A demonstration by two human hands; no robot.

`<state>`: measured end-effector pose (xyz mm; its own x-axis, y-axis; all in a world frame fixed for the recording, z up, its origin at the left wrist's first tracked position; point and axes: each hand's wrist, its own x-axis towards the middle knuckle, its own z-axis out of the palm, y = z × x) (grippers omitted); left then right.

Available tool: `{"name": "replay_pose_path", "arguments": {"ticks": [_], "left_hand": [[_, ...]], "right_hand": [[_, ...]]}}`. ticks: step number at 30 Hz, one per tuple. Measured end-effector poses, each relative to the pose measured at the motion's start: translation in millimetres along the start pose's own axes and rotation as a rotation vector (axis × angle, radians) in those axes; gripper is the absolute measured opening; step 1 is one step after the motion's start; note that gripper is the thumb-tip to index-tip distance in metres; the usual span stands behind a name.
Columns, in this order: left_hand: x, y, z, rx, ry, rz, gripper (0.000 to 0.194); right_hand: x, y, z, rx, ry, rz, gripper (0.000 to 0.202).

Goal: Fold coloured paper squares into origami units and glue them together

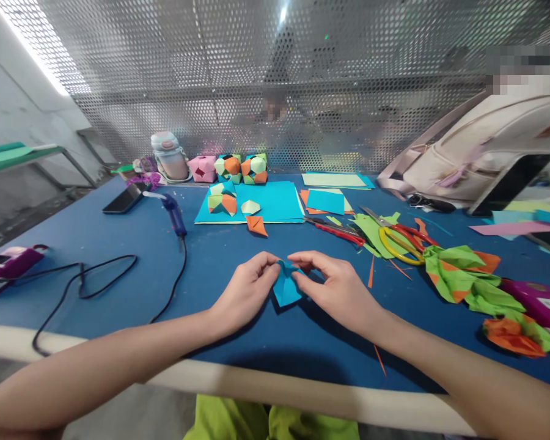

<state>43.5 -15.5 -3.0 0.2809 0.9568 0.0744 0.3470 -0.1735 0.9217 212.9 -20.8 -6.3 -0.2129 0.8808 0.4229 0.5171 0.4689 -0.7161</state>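
Between my two hands is a small piece of folded blue paper (286, 289), held just above the blue table. My left hand (250, 284) pinches its upper left corner between thumb and fingers. On the other side my right hand (332, 284) grips the right edge, thumb in front and fingers behind. Beyond them lie an orange folded paper piece (257, 226) and a pale green one (250, 207). A partly joined paper shape (222, 200) in green, orange and blue rests on a stack of blue sheets (275, 198).
Finished paper balls (254, 169) and a bottle (168, 157) line the back. A glue gun (173, 214) with its cord lies left, near a phone (123, 200). Scissors (401, 243), a red-handled cutter (337, 231) and crumpled paper (467, 275) are on the right, before a backpack (481, 140).
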Motion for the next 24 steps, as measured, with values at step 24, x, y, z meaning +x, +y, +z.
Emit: {"name": "replay_pose_path", "arguments": {"ticks": [24], "left_hand": [[2.5, -1.4, 2.3, -0.105, -0.020, -0.080, 0.027]], "right_hand": [[-2.6, 1.1, 2.6, -0.071, 0.018, -0.170, 0.007]]}}
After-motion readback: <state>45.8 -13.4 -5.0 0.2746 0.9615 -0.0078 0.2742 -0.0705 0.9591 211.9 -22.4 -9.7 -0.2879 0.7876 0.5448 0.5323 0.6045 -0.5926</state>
